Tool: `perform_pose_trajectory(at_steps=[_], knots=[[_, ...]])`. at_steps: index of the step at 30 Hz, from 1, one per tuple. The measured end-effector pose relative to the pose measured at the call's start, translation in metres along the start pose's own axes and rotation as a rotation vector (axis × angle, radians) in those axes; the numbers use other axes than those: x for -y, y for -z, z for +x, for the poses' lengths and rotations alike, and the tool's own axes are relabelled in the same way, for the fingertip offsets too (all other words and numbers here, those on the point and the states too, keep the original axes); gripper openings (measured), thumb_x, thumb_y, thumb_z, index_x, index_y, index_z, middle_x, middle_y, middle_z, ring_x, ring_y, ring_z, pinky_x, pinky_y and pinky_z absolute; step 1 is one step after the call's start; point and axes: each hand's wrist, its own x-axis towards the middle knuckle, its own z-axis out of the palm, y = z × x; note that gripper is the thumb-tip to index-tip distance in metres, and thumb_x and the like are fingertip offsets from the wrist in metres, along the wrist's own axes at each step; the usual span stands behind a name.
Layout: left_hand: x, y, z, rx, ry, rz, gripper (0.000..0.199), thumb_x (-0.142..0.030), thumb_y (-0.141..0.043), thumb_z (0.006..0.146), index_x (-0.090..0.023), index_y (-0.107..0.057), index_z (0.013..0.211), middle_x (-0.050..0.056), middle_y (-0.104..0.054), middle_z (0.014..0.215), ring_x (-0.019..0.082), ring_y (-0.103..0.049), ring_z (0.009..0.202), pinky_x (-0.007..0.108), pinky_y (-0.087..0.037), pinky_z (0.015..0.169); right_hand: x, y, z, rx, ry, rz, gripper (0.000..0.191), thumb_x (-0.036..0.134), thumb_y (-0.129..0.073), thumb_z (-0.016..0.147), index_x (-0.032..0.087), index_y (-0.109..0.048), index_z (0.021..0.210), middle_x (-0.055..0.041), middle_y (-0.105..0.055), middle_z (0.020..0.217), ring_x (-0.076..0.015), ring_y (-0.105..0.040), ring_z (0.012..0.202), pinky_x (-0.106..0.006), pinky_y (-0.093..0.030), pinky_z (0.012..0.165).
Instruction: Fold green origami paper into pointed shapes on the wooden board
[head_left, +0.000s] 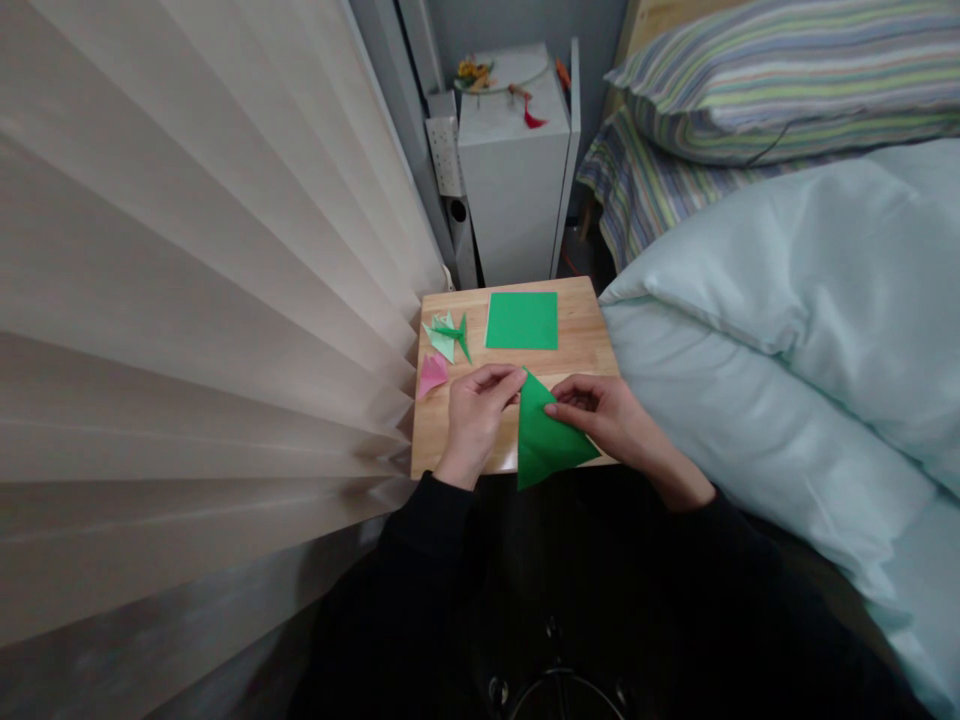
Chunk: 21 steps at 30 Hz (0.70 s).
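A green sheet of origami paper (546, 440), folded to a triangle, is held up over the front edge of a small wooden table (585, 320). My left hand (482, 412) pinches its top corner between thumb and fingers. Along the upper right edge, my right hand (611, 415) grips the same paper, thumb on the near face. Behind the hands lies a square stack of green paper (523, 321). To its left sit a light green folded paper figure (439, 343), a darker green one (460, 334) and a pink one (433, 374).
A pleated curtain (225, 250) hangs close along the left side of the table. On the right is a bed with a pale blue quilt (750, 370) and a striped pillow (787, 85). A white cabinet (517, 200) stands behind the table, with small ornaments on top.
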Motion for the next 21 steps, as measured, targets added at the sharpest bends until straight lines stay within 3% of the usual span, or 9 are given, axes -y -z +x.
perform_pose_trajectory(at_steps=[3, 6, 9, 14, 17, 21], knots=[[-0.002, 0.002, 0.002, -0.048, -0.004, -0.084, 0.020, -0.032, -0.086, 0.070, -0.018, -0.071, 0.076, -0.002, -0.064, 0.070, 0.008, -0.055, 0.061, 0.021, -0.044, 0.059, 0.002, 0.003, 0.000, 0.001, 0.004, -0.044, 0.019, 0.038, -0.079, 0.075, 0.021, -0.072, 0.078, -0.0015, -0.071, 0.074, -0.0172, -0.061, 0.068, -0.031, -0.045, 0.062], [-0.006, 0.007, 0.003, -0.018, -0.004, -0.064, 0.019, -0.030, -0.081, 0.073, -0.019, -0.066, 0.077, -0.004, -0.060, 0.068, 0.008, -0.056, 0.061, 0.020, -0.045, 0.058, 0.006, 0.012, -0.001, -0.113, 0.003, -0.037, 0.023, 0.035, -0.083, 0.069, 0.021, -0.072, 0.084, -0.0030, -0.075, 0.081, -0.0197, -0.066, 0.076, -0.031, -0.050, 0.066], [-0.012, 0.011, 0.002, 0.082, -0.002, 0.032, 0.021, -0.028, -0.081, 0.074, -0.020, -0.064, 0.082, -0.004, -0.061, 0.069, 0.010, -0.059, 0.062, 0.022, -0.049, 0.059, 0.010, 0.023, -0.003, -0.179, -0.030, -0.025, 0.032, 0.036, -0.087, 0.065, 0.022, -0.071, 0.089, -0.0024, -0.075, 0.077, -0.0202, -0.067, 0.071, -0.030, -0.049, 0.061], [-0.012, 0.008, -0.004, 0.289, 0.091, 0.077, 0.040, -0.026, -0.089, 0.069, -0.019, -0.070, 0.104, -0.004, -0.068, 0.072, 0.011, -0.062, 0.062, 0.023, -0.050, 0.062, 0.014, 0.022, -0.006, -0.127, -0.006, 0.002, 0.032, 0.035, -0.089, 0.065, 0.023, -0.069, 0.088, -0.0014, -0.075, 0.074, -0.0202, -0.068, 0.069, -0.030, -0.049, 0.060], [-0.007, 0.001, -0.007, 0.269, 0.161, -0.070, 0.036, -0.027, -0.090, 0.067, -0.016, -0.071, 0.096, 0.003, -0.076, 0.083, 0.015, -0.070, 0.071, 0.025, -0.052, 0.067, 0.013, 0.013, -0.006, -0.111, 0.026, 0.056, 0.033, 0.037, -0.087, 0.069, 0.024, -0.067, 0.092, -0.0006, -0.076, 0.075, -0.0193, -0.067, 0.065, -0.030, -0.048, 0.058], [-0.004, -0.005, -0.007, 0.151, 0.207, -0.238, 0.038, -0.020, -0.091, 0.066, -0.016, -0.067, 0.095, 0.008, -0.080, 0.090, 0.019, -0.075, 0.081, 0.027, -0.055, 0.071, 0.009, 0.009, -0.004, -0.143, 0.130, 0.031, 0.030, 0.035, -0.085, 0.073, 0.024, -0.065, 0.093, -0.0003, -0.076, 0.079, -0.0191, -0.068, 0.069, -0.030, -0.048, 0.061]])
